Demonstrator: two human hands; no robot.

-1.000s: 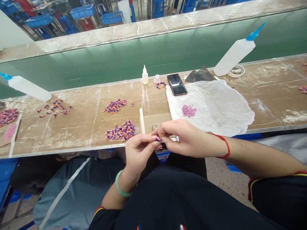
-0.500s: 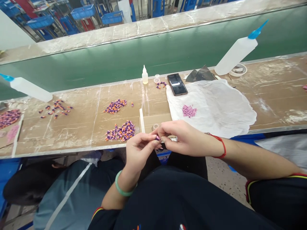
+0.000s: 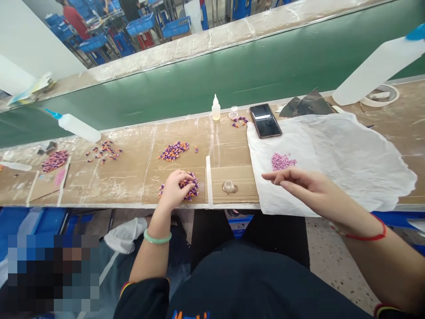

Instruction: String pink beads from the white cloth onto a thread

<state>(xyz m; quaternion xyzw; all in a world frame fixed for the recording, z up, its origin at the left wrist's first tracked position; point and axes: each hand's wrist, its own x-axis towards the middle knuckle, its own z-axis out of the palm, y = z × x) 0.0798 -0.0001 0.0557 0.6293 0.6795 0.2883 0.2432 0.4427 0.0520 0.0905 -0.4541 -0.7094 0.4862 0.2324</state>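
Observation:
My left hand (image 3: 177,189) is over the nearer pile of small purple, orange and pink pieces (image 3: 195,180), touching it or just above it. Its fingers are bent, with thumb and forefinger a little apart; part of the pile is hidden beneath. My right hand (image 3: 303,188) hovers above the white cloth (image 3: 341,141), forefinger stretched out and thumb apart, holding nothing I can see. Just beyond its fingers lies a heap of tiny pink beads (image 3: 282,161). Between the hands, a clear blob of glue (image 3: 229,187) sits on a cardboard piece (image 3: 245,177).
A white strip (image 3: 209,179) lies left of the cardboard. Behind are another pile of pieces (image 3: 174,150), a small dropper bottle (image 3: 215,108) and a phone (image 3: 265,120). Large white bottles lean at left (image 3: 79,127) and right (image 3: 378,66). Another person sits close at left.
My hands, together at a small purple piece before, have parted: the left went to the pile, the right over the cloth. The small piece is out of sight. The view has shifted left.

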